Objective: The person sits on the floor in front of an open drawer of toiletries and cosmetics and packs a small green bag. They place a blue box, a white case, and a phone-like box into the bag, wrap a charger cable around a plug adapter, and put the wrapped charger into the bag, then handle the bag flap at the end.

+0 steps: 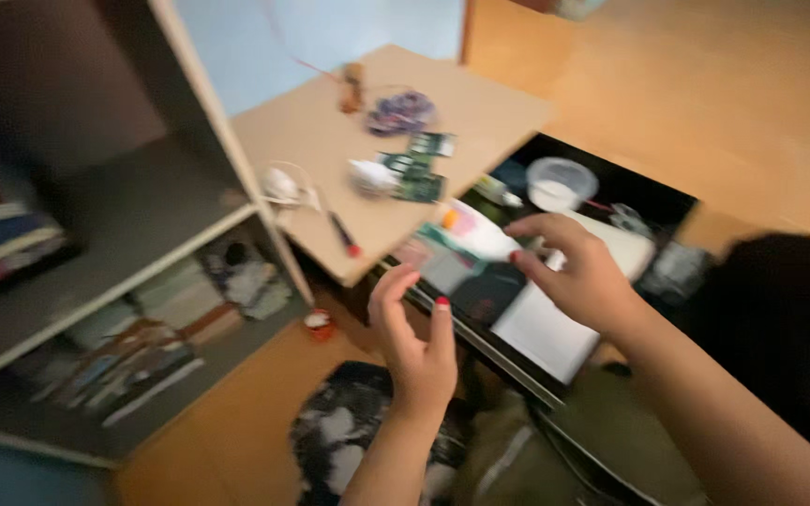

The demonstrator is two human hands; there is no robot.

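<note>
my hands over a low wooden table [480,103] and an open black drawer [653,192].
my left hand [414,342] is open, holding nothing. my right hand [569,267] pinches a blurry white tube [480,234] above the drawer.

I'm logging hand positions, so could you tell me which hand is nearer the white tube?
Right. The right hand holds the white tube at its fingertips; the left hand hangs open below it, apart.

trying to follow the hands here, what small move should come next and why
Probably bring the left hand up to steady the white tube. The right hand pinches it over the open drawer, while the left is open, empty and just below. Blur hides the grip.
</note>
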